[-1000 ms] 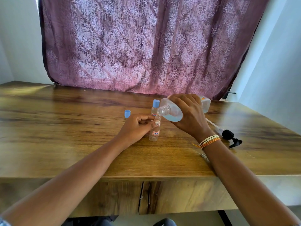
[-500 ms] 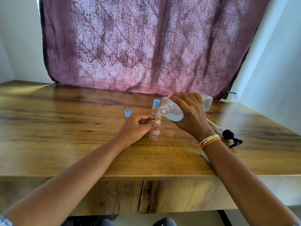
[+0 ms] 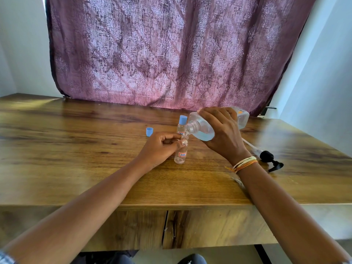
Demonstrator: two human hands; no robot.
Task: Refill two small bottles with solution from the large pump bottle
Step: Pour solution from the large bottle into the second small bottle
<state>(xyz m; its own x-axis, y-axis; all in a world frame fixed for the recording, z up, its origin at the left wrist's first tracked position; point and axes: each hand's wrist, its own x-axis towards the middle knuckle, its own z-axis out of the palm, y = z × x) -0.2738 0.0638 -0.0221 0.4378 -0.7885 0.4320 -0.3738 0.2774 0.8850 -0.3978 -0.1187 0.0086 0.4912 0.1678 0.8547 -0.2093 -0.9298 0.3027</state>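
Left grip [image 3: 162,147] grasping open small bottle [image 3: 181,154] upright on surface [image 3: 76,149]; right grip [image 3: 222,134] clenched around large bottle [image 3: 202,128], tilted, neck touching small bottle's mouth. Capped small bottle [image 3: 182,124] just behind.

Both forearms were left bare to the elbow. On the right wrist a bundle of thin thread bracelets [image 3: 244,163] was worn, in cream, yellow and orange strands, with loose frayed ends trailing below it. At the lower left corner a sliver of pale striped sleeve [image 3: 5,259] was seen.
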